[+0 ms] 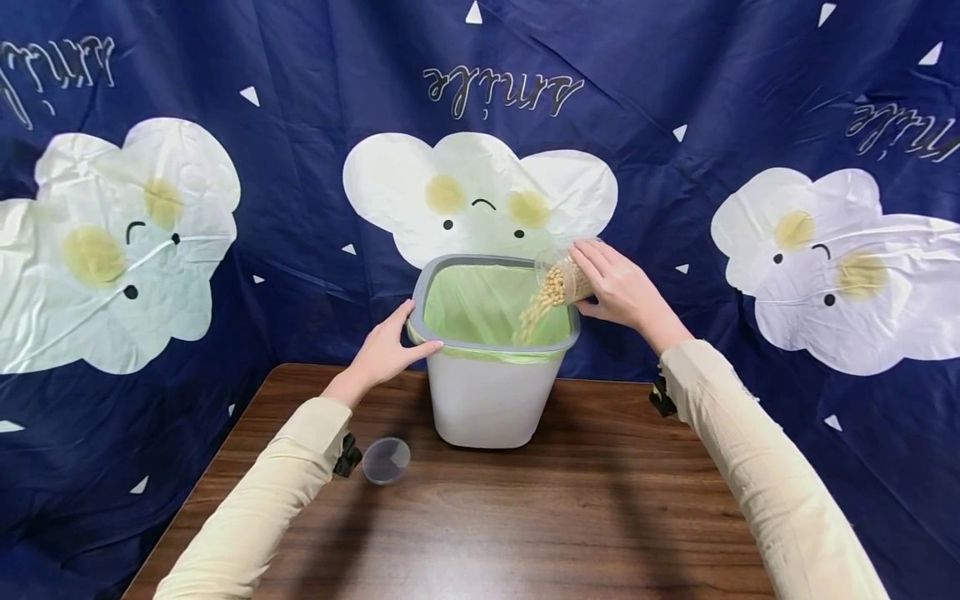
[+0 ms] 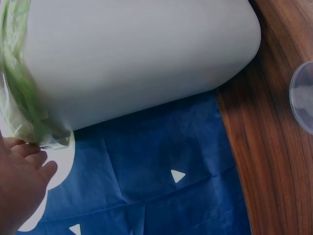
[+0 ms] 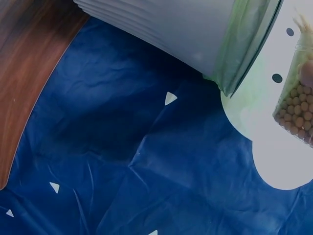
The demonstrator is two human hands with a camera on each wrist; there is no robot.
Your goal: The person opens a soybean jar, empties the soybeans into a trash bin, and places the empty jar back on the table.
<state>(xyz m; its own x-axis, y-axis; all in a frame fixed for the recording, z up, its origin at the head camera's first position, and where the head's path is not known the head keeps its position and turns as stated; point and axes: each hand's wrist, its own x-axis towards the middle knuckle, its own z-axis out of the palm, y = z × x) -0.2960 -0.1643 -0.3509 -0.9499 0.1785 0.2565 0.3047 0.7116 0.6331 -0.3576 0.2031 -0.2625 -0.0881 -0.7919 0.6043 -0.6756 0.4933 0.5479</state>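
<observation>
My right hand (image 1: 618, 283) grips a clear plastic jar (image 1: 573, 279), tipped over the right side of a trash bin (image 1: 495, 400). Beans (image 1: 536, 312), pale and round, stream from its mouth into the bin; more beans (image 3: 296, 110) show inside the jar in the right wrist view. A green liner bag (image 1: 480, 300) lines the bin and is tucked under its grey rim (image 1: 498, 260). At the bin's left front corner my left hand (image 1: 386, 346) holds the rim, thumb in front and fingers along the side. The left wrist view has the left hand's curled fingers (image 2: 32, 154) against the liner.
A clear round lid (image 1: 386, 461) lies on the wooden table (image 1: 480, 525), left of the bin and near my left wrist. Behind the table hangs a dark blue cloth (image 1: 300, 167) printed with white clouds, close to the bin's back.
</observation>
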